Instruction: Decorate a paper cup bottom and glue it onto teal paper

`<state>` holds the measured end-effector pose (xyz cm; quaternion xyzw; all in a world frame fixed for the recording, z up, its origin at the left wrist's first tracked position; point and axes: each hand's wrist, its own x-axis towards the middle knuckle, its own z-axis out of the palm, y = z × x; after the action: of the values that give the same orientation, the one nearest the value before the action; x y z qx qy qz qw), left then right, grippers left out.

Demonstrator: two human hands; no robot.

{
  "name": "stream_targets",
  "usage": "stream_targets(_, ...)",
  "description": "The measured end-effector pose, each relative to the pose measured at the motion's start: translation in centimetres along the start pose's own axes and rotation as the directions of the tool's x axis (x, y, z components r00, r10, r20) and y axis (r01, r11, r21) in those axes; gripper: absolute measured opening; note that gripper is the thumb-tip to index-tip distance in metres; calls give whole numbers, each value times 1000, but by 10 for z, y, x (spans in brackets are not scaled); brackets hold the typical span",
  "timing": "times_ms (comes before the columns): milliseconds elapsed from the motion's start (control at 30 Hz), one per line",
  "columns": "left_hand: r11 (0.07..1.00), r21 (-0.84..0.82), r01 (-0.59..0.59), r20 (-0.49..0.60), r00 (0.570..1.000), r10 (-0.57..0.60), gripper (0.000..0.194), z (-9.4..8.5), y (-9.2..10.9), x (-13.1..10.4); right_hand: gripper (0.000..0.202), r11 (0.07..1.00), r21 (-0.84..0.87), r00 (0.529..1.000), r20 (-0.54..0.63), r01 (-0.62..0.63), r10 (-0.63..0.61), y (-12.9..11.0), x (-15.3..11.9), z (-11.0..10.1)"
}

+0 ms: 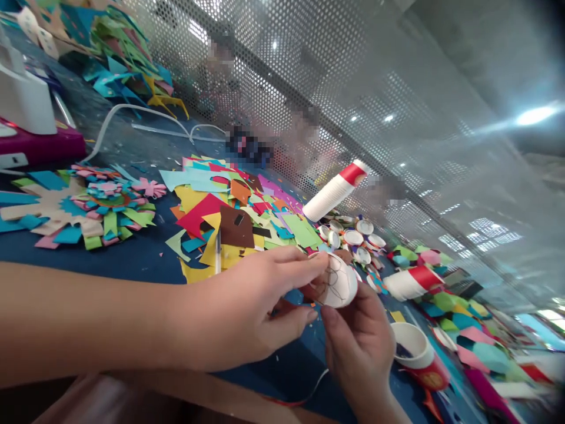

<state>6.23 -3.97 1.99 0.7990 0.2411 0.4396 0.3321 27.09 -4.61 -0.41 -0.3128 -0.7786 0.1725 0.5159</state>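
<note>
A white paper cup (339, 282) is tilted between my two hands, its round base facing me with a flower-like outline drawn in dark lines. My left hand (260, 303) comes from the left, its fingers laid along the cup's side and its thumb lower down, near the rim of the base. From below right, my right hand (364, 338) grips the cup, thumb in front and fingers behind. Part of the cup's side is hidden by my fingers. Beyond my hands lies a pile of coloured paper scraps (236, 227).
Paper flowers (108, 206) lie at the left, near a white and purple device (35, 141) with a white cable. A stack of paper cups (333, 191) stands behind several cut cup bases (353, 237). Two more cups, one standing (417, 350), one lying (412, 282), are at the right.
</note>
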Motion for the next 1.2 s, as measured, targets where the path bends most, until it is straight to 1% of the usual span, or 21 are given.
stream_targets(100,999,47,0,-39,999,2,34,0,-3,-1,40,995,85,999,-6,-52,53,2,1,1)
stream_targets(167,997,73,-7,-112,994,15,32,-1,-6,0,37,990,114,996,-25,-78,81,4,1,0)
stream_targets(233,997,75,-16,-202,979,31,24,-3,-9,2,33,982,153,993,-36,-107,114,5,-1,0)
stream_targets(300,999,49,-6,-267,964,19,14,-5,-13,6,29,954,224,978,-13,-199,207,5,-4,0)
stream_targets(333,1000,20,22,-275,961,-15,12,-6,-15,7,28,930,264,964,7,-257,264,5,-6,0)
stream_targets(400,990,-85,112,-238,963,-129,13,-7,-19,11,28,877,330,934,44,-349,356,3,-8,0)
stream_targets(467,948,-242,206,-133,961,-243,20,-7,-22,13,27,844,372,918,68,-386,390,2,-8,-1)
stream_targets(500,918,-314,242,-71,958,-277,23,-7,-23,13,26,831,387,913,82,-399,400,1,-7,-1)
stream_targets(567,870,-400,286,23,953,-303,26,-7,-25,14,23,803,416,900,108,-428,423,0,-4,-1)
stream_targets(600,859,-415,300,49,950,-308,26,-8,-25,15,22,790,429,894,115,-438,434,-1,-2,0)
stream_targets(733,850,-412,329,88,943,-322,22,-9,-26,15,21,762,460,880,107,-456,462,-4,3,1)
stream_targets(800,854,-403,329,97,943,-318,21,-9,-24,15,23,742,482,874,121,-466,470,-5,5,1)
stream_targets(867,869,-381,316,97,948,-302,19,-9,-23,15,25,713,524,876,157,-466,457,-5,7,2)
stream_targets(933,892,-339,298,77,954,-290,16,-9,-24,14,27,689,570,887,188,-447,421,-4,8,2)
stream_targets(1000,921,-273,280,16,958,-286,14,-8,-26,14,28,699,587,909,191,-408,370,-2,8,2)
stream_targets(1033,932,-239,273,-20,958,-286,15,-7,-28,14,29,726,572,922,180,-381,342,-1,8,1)
stream_targets(1100,943,-192,272,-73,954,-290,18,-7,-32,14,33,831,464,952,144,-307,272,0,6,-1)
stream_targets(1133,942,-189,277,-66,954,-294,20,-6,-33,14,37,899,359,967,128,-250,218,-1,5,-2)
stream_targets(1167,935,-212,284,-35,954,-298,22,-6,-33,13,43,961,221,982,122,-166,142,-2,5,-4)
stream_targets(1200,919,-262,296,15,953,-303,26,-7,-33,13,48,997,66,991,131,-51,42,-4,5,-6)
